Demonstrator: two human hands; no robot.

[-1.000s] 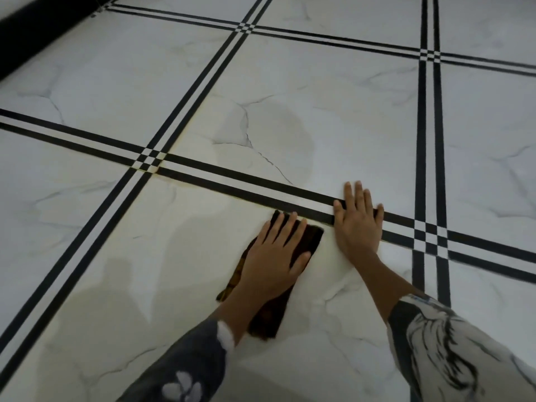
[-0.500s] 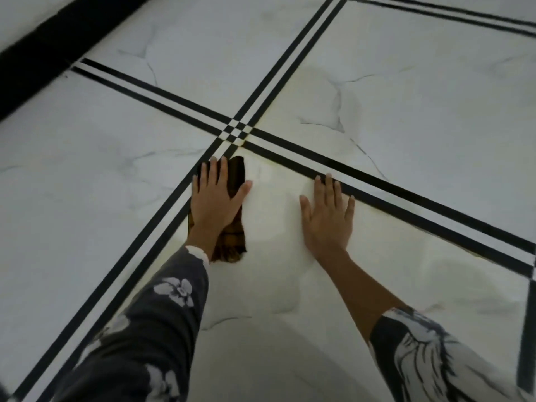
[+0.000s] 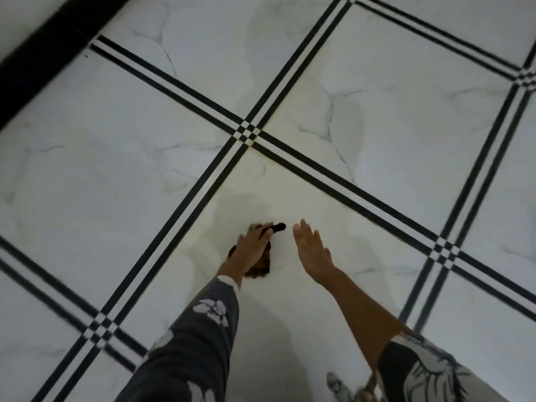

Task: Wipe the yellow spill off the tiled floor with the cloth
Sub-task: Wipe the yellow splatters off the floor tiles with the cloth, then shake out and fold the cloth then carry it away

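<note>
My left hand (image 3: 251,244) grips the dark brown cloth (image 3: 262,265), bunched under the palm, with a dark corner sticking out past the fingertips. The cloth hangs or rests low over a white marble tile. My right hand (image 3: 311,250) is beside it on the right, fingers stretched out and holding nothing; I cannot tell whether it touches the floor. A faint yellow spill (image 3: 293,192) tints the tile ahead of both hands, strongest along the black grout lines near the line crossing (image 3: 251,143).
White marble tiles with double black border lines (image 3: 185,216) spread all around. A black skirting strip (image 3: 37,53) runs along the upper left. Patterned sleeves cover both forearms; a patterned garment edge shows at the bottom right.
The view has pulled back and up. My left hand has drawn the cloth back from the line crossing and bunched it. My right hand has lifted from flat on the tile.
</note>
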